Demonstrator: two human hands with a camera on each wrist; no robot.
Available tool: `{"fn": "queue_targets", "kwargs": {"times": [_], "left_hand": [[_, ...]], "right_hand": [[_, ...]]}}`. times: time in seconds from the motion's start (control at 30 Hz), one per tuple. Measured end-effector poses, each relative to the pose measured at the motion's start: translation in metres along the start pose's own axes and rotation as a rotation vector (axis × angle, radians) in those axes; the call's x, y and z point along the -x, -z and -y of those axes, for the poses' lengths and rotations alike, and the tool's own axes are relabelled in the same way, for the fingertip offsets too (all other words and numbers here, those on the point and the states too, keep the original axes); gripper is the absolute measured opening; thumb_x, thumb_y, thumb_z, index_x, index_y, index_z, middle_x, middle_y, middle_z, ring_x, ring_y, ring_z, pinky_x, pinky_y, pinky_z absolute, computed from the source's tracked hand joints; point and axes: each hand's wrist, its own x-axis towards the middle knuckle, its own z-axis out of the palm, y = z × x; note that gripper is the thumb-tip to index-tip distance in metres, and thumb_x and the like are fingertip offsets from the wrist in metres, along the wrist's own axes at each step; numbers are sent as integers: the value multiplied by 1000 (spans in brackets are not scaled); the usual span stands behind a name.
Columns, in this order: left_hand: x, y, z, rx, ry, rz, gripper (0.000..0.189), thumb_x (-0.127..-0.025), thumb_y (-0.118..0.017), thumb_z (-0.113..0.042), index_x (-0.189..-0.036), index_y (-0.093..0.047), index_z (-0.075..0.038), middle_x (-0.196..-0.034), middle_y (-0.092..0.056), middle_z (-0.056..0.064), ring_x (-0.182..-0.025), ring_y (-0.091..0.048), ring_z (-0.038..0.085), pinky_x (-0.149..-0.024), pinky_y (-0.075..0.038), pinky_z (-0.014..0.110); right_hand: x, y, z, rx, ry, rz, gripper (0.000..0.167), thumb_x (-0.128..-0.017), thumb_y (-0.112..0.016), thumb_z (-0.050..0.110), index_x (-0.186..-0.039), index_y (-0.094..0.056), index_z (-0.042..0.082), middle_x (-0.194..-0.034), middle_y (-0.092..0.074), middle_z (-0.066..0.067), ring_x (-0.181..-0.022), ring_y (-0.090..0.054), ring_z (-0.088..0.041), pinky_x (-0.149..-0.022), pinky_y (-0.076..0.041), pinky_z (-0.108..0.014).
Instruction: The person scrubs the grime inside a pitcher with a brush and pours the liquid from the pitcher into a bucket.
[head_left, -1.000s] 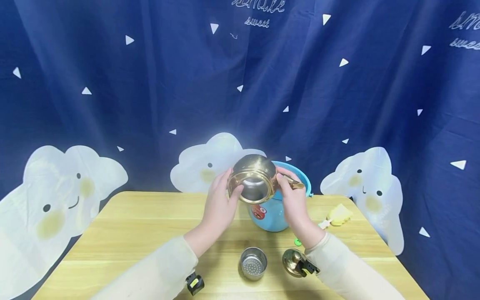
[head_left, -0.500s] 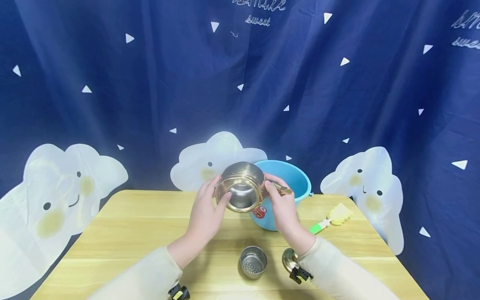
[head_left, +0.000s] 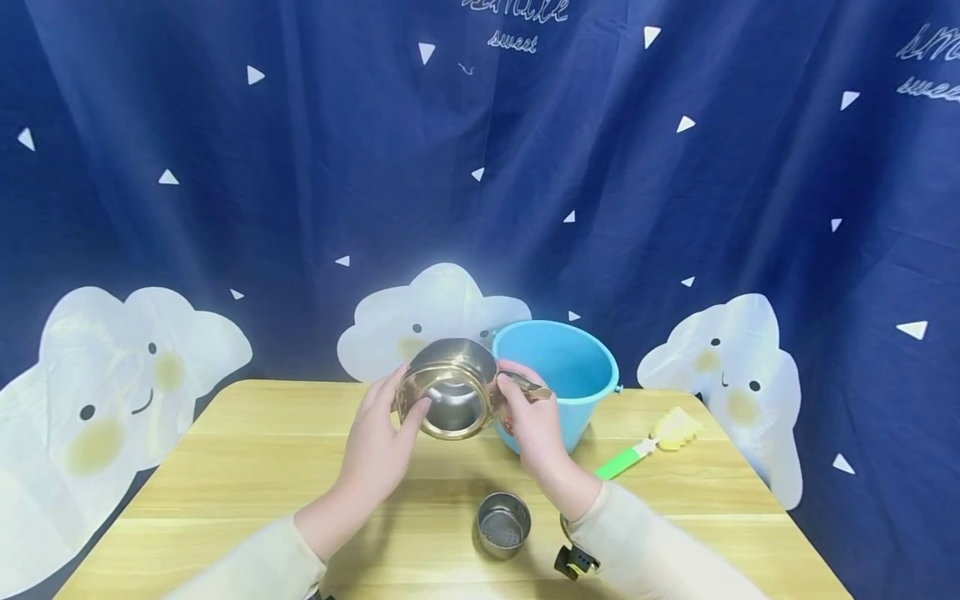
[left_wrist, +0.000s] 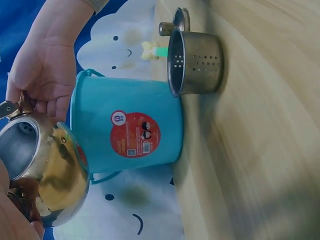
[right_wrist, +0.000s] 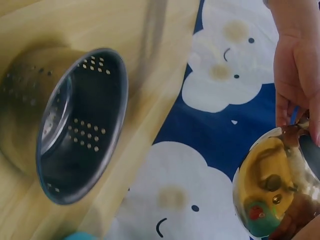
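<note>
Both hands hold a shiny gold metal teapot (head_left: pixel 450 387) above the table, its round mouth tilted toward me and no lid on it. My left hand (head_left: pixel 378 446) grips its left side, with the thumb over the rim. On the other side my right hand (head_left: pixel 540 425) pinches a projecting gold part; whether that is spout or handle I cannot tell. Below stands a perforated steel tea strainer (head_left: pixel 502 525), upright on the wood and apart from the hands. The gold lid (left_wrist: pixel 180 20) lies beside the strainer, mostly hidden by my right sleeve in the head view.
A light blue bucket (head_left: pixel 588 408) stands just behind the teapot and right hand. To its right lies a sponge brush (head_left: pixel 626 460) with a green handle and yellow head. The wooden table (head_left: pixel 247 467) ends at a blue curtain (head_left: pixel 420 183) printed with clouds.
Both hands have carried the teapot left and lower. More of the bucket and the brush's green handle now shows, while my right sleeve covers most of the lid. The strainer stays put.
</note>
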Motion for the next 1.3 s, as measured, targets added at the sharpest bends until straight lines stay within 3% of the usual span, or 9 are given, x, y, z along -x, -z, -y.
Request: {"fn": "queue_targets", "kwargs": {"times": [0.1,0.2,0.27,0.33,0.43,0.67,0.97,1.3], "left_hand": [[3,5,4,-3,8,-3,61,-99,-64,-31,-152,-42,-9,-148,-46,14,-123,-56,37,-104,-46,54],[6,9,9,-16,14,-7,62,-99,-65,-31,-151,-42,-8,-146,-47,16,-121,-56,36,-103,-46,54],[8,11,13,-23,19,-7,62,-99,-64,-32,-151,-42,-7,-145,-48,16,-121,-56,36,-103,-46,55],[10,13,17,-32,28,-2,62,-99,-64,-33,-151,-42,-6,-144,-48,17,-121,-56,36,-102,-46,55],[14,17,23,-39,37,5,63,-100,-62,-36,-151,-42,-5,-145,-48,18,-121,-55,37,-103,-46,56],[21,31,28,-79,28,-11,61,-101,-61,-33,-149,-43,-1,-141,-50,22,-117,-57,38,-99,-47,57],[29,40,38,-97,54,4,61,-103,-57,-36,-150,-41,0,-140,-49,23,-117,-56,42,-97,-48,61],[37,45,48,-119,85,17,59,-103,-56,-33,-149,-41,1,-139,-48,26,-115,-57,44,-95,-48,63]], "right_hand": [[1,-4,-4,48,11,-7,30,-98,-61,9,-125,-63,-4,-75,-65,6,-52,-46,-5,-50,-39,-17],[2,-9,-10,62,18,-6,31,-98,-62,9,-125,-63,-5,-91,-71,0,-77,-62,-6,-77,-53,-20],[3,-12,-14,53,8,-6,31,-97,-63,9,-125,-63,-6,-107,-72,-5,-96,-65,-9,-93,-53,-27],[4,-16,-17,50,-1,-7,32,-97,-63,9,-125,-63,-6,-117,-70,-11,-100,-65,-10,-98,-52,-32],[8,-22,-20,58,-27,-6,32,-97,-63,10,-124,-63,-6,-125,-66,-14,-101,-65,-10,-101,-51,-35],[14,-36,-28,35,-89,11,30,-97,-63,12,-123,-64,-3,-121,-65,-11,-98,-65,-9,-106,-47,-39],[18,-50,-42,-6,-110,37,28,-99,-60,11,-121,-63,-5,-132,-59,-15,-118,-61,-22,-108,-46,-37],[22,-57,-52,8,-156,56,23,-99,-60,14,-110,-66,-5,-124,-64,-11,-120,-60,-24,-107,-46,-40]]}}
